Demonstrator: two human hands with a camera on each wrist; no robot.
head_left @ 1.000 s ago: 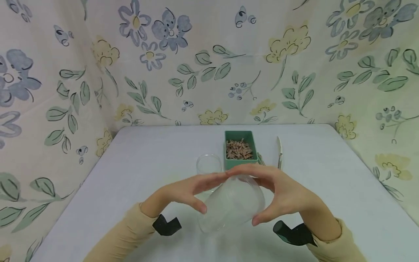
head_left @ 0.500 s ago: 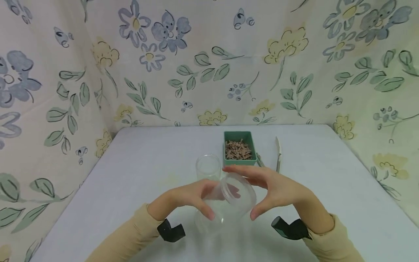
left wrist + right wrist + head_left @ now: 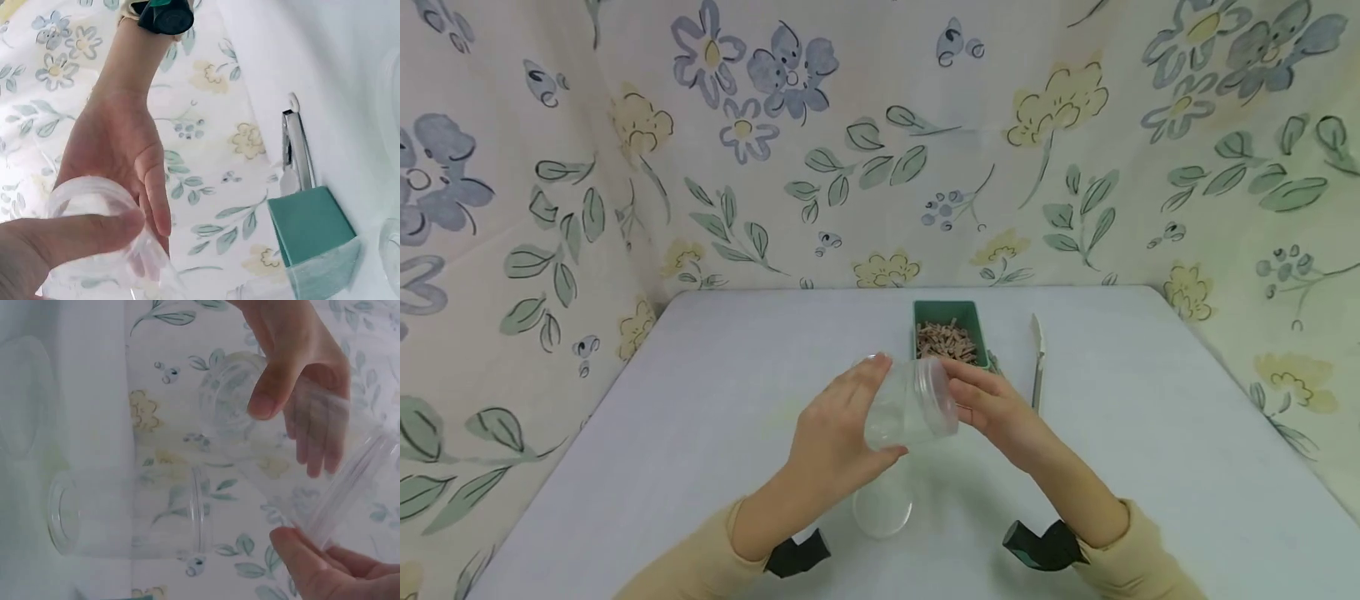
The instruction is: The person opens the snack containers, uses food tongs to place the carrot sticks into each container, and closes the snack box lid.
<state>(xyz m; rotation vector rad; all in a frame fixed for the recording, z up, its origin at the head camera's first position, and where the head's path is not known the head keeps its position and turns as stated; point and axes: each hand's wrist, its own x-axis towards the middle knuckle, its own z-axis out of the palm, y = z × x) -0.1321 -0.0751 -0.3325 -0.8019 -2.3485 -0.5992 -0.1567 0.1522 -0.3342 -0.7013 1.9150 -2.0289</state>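
A clear plastic jar [image 3: 901, 404] lies tipped on its side in the air, its ridged rim toward the right. My left hand [image 3: 835, 433] grips its body, fingers over the top and thumb underneath. My right hand [image 3: 1000, 408] is at the rim end, its fingertips touching the rim; in the left wrist view the fingers of that hand [image 3: 156, 200] stretch nearly straight beside the jar. A second clear jar [image 3: 131, 515] stands on the table, mostly hidden behind the held one in the head view. Nearer me, a clear round disc [image 3: 882, 506] lies flat.
Behind the hands stands a green box [image 3: 946, 310] filled with small brown pieces [image 3: 947, 342]. To its right lies a slim tool [image 3: 1038, 358] with a pale top and grey handle. A floral curtain [image 3: 880, 150] surrounds the white table [image 3: 737, 367].
The jar has risen and turned to lie sideways, mouth to the right. My left hand has rolled over its body, my right fingers have come to its rim, and the disc is now more visible.
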